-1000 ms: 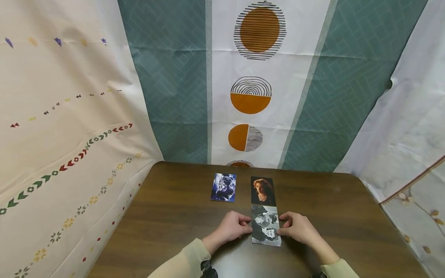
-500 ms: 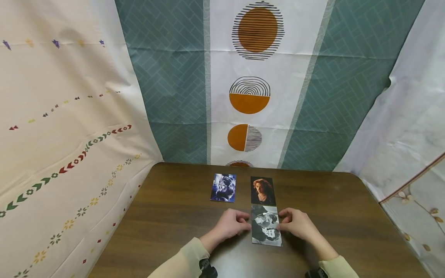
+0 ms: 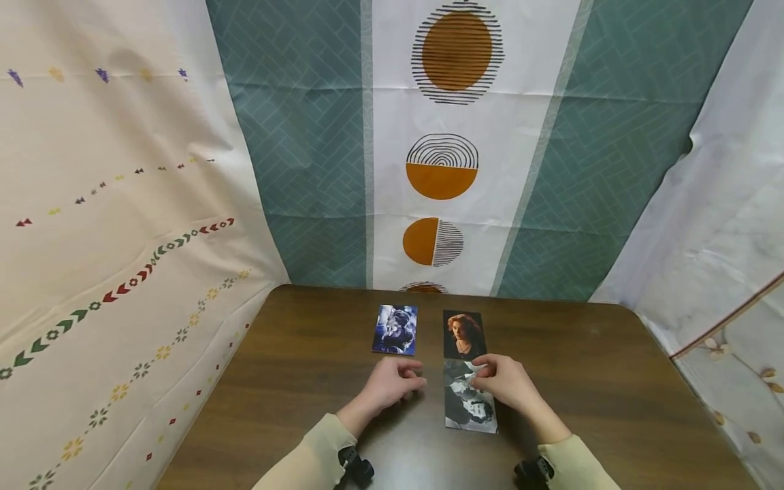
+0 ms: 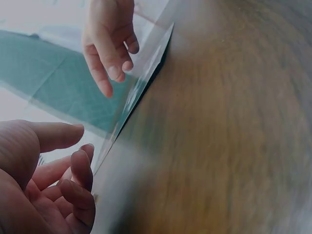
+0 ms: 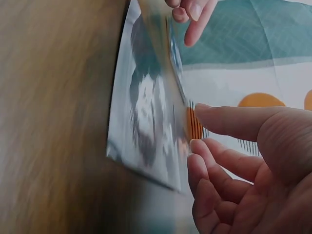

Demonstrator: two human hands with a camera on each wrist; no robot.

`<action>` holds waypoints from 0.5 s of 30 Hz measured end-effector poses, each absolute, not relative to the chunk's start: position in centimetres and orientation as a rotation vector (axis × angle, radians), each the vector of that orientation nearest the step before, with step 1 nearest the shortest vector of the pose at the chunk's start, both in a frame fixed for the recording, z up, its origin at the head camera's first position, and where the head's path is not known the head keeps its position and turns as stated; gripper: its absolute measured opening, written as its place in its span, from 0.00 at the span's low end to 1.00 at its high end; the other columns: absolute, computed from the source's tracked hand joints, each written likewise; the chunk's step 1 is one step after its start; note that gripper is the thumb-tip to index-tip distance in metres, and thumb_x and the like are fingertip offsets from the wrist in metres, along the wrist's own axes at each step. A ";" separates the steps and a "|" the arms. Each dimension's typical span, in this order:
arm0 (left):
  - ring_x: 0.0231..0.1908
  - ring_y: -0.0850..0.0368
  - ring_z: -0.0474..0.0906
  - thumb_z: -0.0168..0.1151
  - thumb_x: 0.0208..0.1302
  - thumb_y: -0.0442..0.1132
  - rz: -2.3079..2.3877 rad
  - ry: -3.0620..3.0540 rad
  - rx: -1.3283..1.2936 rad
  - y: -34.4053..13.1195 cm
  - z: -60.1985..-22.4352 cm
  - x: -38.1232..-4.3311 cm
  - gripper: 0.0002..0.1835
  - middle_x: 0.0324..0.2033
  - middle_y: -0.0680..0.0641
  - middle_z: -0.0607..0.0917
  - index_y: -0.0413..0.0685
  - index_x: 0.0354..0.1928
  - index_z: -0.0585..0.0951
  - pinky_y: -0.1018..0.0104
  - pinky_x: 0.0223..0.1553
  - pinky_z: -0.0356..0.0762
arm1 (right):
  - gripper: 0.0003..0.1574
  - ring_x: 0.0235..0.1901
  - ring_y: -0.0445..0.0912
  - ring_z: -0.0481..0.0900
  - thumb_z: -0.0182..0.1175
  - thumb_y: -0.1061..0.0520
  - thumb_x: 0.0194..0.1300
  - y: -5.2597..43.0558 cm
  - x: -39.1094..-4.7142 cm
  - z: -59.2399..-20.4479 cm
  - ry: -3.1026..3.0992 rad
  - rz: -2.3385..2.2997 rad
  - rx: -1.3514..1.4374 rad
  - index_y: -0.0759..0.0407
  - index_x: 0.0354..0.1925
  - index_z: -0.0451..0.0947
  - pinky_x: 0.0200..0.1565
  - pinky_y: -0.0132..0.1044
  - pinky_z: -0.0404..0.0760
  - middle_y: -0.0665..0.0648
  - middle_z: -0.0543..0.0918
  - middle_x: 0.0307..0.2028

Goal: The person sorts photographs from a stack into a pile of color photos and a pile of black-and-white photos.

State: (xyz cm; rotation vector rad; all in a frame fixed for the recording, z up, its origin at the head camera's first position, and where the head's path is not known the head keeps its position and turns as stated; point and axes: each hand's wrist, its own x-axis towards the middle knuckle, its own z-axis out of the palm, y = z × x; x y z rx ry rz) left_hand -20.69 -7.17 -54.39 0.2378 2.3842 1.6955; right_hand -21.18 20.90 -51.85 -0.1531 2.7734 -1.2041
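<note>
Blue-toned photo card [image 3: 395, 329]: lies flat at the far left of the group on the dark brown wooden table [image 3: 294, 381], well apart from both hands.
Left hand [image 3: 386, 384]: rests on the table with fingers loosely curled and holding nothing, just left of the black-and-white photo card [image 3: 468, 401] and clear of its edge.
Black-and-white photo card: lies flat, long axis running away from the person, its far short edge meeting the portrait card above it.
Key relation: the card lies between the two hands, and the right hand is the nearer, over its far right corner.
Red-haired portrait photo card [image 3: 463, 334]: directly beyond the black-and-white one, in line with it.
Right hand [image 3: 505, 381]: fingers bent down onto the card's far end; a true pinch I cannot tell, as the right wrist view is blurred.
</note>
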 end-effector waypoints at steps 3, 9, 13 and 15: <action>0.21 0.56 0.78 0.77 0.66 0.38 1.696 2.397 0.224 -7.8 -54.2 -21.1 0.21 0.27 0.52 0.85 0.35 0.58 0.87 0.65 0.21 0.76 | 0.25 0.30 0.45 0.78 0.80 0.56 0.60 20.0 -21.6 -51.6 2.767 -1.226 -0.169 0.61 0.54 0.88 0.33 0.41 0.77 0.49 0.84 0.31; 0.22 0.51 0.79 0.76 0.68 0.39 1.698 2.434 0.174 -9.4 -53.6 -21.8 0.21 0.28 0.51 0.86 0.37 0.59 0.87 0.63 0.21 0.76 | 0.24 0.32 0.45 0.80 0.79 0.57 0.61 18.0 -22.4 -51.4 2.732 -1.270 -0.195 0.61 0.54 0.88 0.32 0.40 0.78 0.50 0.84 0.34; 0.24 0.47 0.81 0.75 0.68 0.38 1.708 2.453 0.147 -10.4 -53.3 -22.2 0.21 0.30 0.51 0.86 0.37 0.59 0.87 0.64 0.21 0.75 | 0.22 0.32 0.45 0.81 0.79 0.57 0.62 16.6 -23.1 -51.4 2.728 -1.298 -0.214 0.61 0.54 0.88 0.33 0.40 0.79 0.49 0.85 0.33; 0.24 0.47 0.81 0.75 0.68 0.38 1.721 2.451 0.125 -10.9 -53.3 -22.4 0.21 0.30 0.50 0.86 0.37 0.60 0.87 0.64 0.22 0.74 | 0.22 0.32 0.44 0.82 0.78 0.57 0.62 15.8 -23.5 -51.5 2.731 -1.305 -0.231 0.62 0.53 0.89 0.34 0.41 0.80 0.49 0.86 0.33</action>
